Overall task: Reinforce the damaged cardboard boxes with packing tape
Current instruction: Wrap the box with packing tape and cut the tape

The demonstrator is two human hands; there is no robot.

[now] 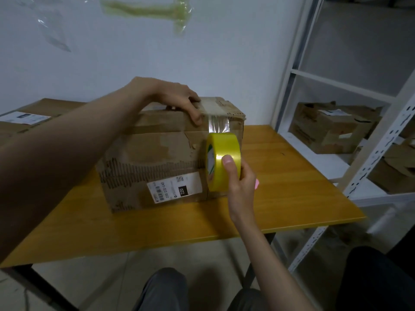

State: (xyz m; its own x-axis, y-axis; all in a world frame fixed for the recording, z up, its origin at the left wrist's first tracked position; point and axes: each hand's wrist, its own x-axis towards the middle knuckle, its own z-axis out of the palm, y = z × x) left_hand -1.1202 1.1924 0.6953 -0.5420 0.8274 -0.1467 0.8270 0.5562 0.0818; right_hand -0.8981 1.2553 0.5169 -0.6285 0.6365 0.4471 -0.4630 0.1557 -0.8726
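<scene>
A yellow wooden table (292, 198) stood against a pale wall (202, 52), with scraps of old tape (157, 10) stuck high on the wall above the damaged cardboard box (157, 158); the box sat near the table's middle, its torn face and white shipping label (175, 186) turned toward the person; to the right of the box ran bare tabletop out to the table's right edge, and beyond that edge a white metal shelf rack (350, 171) held more worn cartons (332, 126); left of the box, behind the forearm, lay another flat carton (40, 113); in front of the box the tabletop reached the near edge.

The left hand (179, 99) lay over the box's top right edge, fingers pressing the clear tape strip (217, 122) down; the right hand (238, 180) pinched the yellow tape roll (223, 161), thumb on its outer band, just beside the box's right front corner, the strip stretched taut from roll to box top.
</scene>
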